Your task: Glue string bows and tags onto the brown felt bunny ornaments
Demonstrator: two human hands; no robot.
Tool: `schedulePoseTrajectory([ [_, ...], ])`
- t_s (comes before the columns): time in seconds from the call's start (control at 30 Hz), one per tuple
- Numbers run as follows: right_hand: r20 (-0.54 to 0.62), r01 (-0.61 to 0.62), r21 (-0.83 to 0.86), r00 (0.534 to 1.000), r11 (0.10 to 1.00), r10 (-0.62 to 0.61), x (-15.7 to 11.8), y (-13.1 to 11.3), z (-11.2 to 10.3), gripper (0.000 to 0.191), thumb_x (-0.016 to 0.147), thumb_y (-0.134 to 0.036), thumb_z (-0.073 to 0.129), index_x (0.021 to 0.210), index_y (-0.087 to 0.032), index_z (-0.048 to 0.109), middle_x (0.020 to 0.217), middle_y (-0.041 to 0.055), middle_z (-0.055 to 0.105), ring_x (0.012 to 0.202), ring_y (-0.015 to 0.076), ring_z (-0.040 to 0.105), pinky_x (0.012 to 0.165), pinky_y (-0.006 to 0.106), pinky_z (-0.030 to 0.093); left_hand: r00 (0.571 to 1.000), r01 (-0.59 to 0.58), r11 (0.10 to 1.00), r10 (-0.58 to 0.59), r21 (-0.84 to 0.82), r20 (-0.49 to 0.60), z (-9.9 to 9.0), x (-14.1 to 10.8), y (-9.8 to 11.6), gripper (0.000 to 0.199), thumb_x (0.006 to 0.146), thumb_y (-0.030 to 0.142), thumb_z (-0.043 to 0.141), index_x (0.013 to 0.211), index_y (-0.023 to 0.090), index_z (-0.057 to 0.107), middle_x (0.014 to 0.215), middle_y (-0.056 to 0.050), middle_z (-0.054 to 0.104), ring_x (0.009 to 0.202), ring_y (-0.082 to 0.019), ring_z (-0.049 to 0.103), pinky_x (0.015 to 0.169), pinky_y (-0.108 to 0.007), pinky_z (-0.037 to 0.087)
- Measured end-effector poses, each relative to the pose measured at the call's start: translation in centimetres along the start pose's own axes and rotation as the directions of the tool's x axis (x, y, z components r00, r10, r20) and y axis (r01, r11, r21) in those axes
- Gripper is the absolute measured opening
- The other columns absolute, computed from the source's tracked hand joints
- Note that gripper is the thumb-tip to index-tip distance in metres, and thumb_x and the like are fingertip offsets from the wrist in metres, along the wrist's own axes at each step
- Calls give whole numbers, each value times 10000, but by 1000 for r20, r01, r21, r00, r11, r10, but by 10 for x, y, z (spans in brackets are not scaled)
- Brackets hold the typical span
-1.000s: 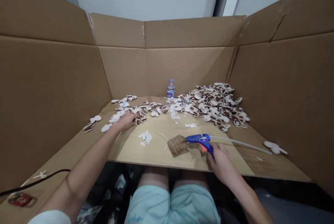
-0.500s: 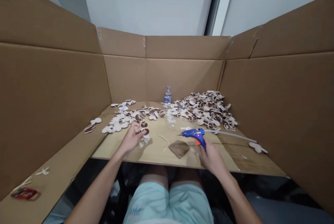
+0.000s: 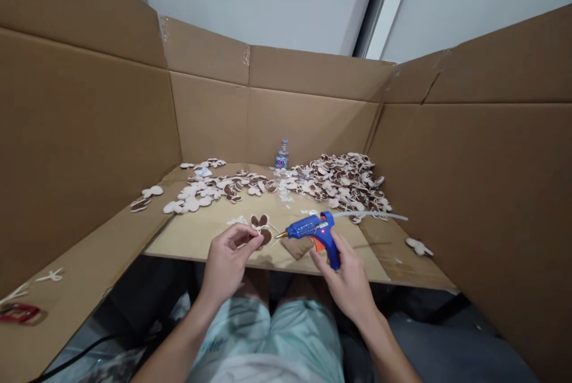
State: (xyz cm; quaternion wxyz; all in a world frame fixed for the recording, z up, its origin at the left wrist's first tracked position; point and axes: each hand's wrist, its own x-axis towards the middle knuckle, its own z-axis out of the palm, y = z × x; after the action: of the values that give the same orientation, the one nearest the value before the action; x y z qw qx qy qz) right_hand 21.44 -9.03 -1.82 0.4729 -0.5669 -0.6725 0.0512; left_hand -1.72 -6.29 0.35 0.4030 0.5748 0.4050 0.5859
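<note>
Thumb and fingertips of the left hand (image 3: 227,264) pinch a brown rabbit-shaped piece (image 3: 267,238) by its pale bow (image 3: 260,229), near the middle of the board's front part (image 3: 196,240), as I see it from here; the right hand (image 3: 353,283) wraps round the handle of a blue glue gun (image 3: 308,227), though I can't tell if the trigger (image 3: 319,244) is squeezed; better to steady the piece, aim the nozzle (image 3: 282,234) closely, squeeze gently, and hold bare fingertips clear of hot metal.
</note>
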Motion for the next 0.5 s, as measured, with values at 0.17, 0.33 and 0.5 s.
schedulePoseTrajectory([
  [0.17, 39, -1, 79, 999, 997, -2, -2, -11, 2, 400, 877, -436, 575, 1156, -151, 587, 1033, 102, 677, 902, 223, 638, 777, 292, 507, 997, -33, 999, 33, 9, -67, 2, -6, 7, 101, 761, 273, 723, 774, 175, 699, 804, -20, 692, 786, -151, 657, 729, -221, 524],
  [0.33, 39, 17, 96, 999, 995, -21, -2, -12, 6, 404, 864, -429, 600, 1154, -148, 591, 1026, 100, 670, 911, 221, 632, 775, 282, 505, 997, -9, 999, 5, -54, -79, 3, -11, 10, 98, 746, 263, 738, 780, 173, 721, 794, -21, 721, 751, -150, 682, 706, -213, 551],
  [0.5, 22, 28, 83, 999, 996, -30, -3, -11, 8, 405, 874, -409, 586, 1166, -128, 584, 972, 102, 662, 866, 217, 628, 763, 290, 510, 997, -3, 996, -4, -88, -80, 6, -14, 13, 100, 744, 257, 739, 796, 171, 731, 788, -22, 735, 712, -149, 692, 680, -218, 567],
])
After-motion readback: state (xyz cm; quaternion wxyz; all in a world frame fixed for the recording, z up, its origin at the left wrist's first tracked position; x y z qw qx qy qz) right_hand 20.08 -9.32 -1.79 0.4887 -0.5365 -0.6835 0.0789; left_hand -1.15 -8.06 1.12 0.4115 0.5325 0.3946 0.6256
